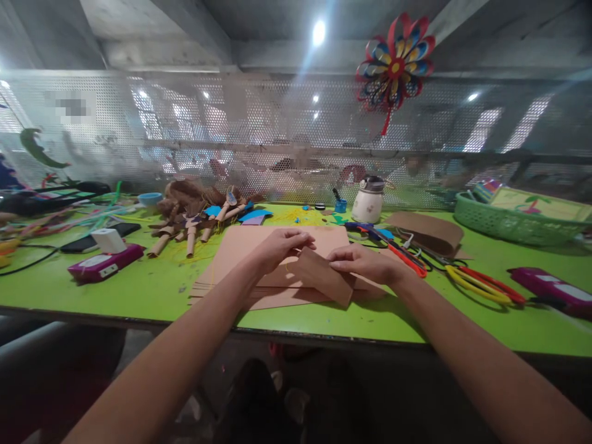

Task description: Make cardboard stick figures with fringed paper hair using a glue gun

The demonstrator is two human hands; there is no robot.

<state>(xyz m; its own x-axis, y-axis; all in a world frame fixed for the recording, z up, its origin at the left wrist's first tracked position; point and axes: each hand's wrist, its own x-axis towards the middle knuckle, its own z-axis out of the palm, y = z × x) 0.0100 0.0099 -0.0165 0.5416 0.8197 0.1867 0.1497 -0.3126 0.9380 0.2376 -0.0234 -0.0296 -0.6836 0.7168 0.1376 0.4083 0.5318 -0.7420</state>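
A small strip of brown craft paper (321, 277) is held at a slant above a stack of larger brown paper sheets (240, 253). At the strip's upper left corner, my left hand (280, 250) has its fingers curled and closed on the edge. My right hand (358, 260) pinches the strip's upper right edge between thumb and fingers. The sheets under both hands lie flat on the green table, near its front edge.
Rolled brown paper figures (189, 228) lie at the back left. A purple power strip (106, 262) with a white plug is to the left. On the right are red-handled (407, 258) and yellow-handled tools (476, 285), a white jar (369, 202) and a green basket (518, 225).
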